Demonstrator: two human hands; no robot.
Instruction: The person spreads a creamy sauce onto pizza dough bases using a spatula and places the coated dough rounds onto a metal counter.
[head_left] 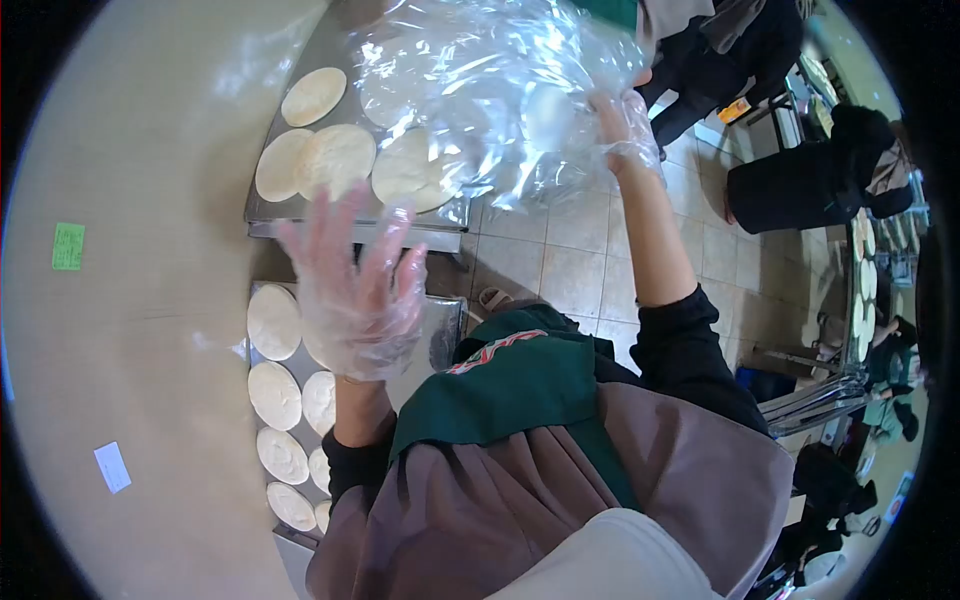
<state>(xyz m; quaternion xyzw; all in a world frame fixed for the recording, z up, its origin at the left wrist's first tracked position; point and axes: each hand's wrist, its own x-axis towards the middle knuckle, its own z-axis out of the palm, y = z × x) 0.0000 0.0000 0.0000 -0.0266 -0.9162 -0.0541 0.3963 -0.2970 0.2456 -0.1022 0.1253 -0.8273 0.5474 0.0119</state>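
1. Head view: the clear plastic bag [500,100] is at the top middle, above the metal table [268,212] and part of the tiled floor [575,270]. It is puffy, shiny and crinkled.
2. The bag's long way runs from side to side, from over the table at the left to the right hand [625,130]. I cannot tell where its mouth points.
3. The right hand has a clear glove on. Its fingers are bent and closed on the right end of the bag. That arm reaches up and away from the body.
4. The left hand [358,290] has a clear glove too. It is open, with its fingers spread and pointing away from the body. It has hold of nothing. It is a bit blurry.
5. Just past its fingertips is a round flatbread [335,158], which lies partly over another flatbread [280,165]. I cannot tell if the fingers touch it.
6. More flatbreads [274,322] lie in rows beside and below the left hand.
7. A green note [68,246] and a white note [112,467] are on the tan surface [130,350] at the left.
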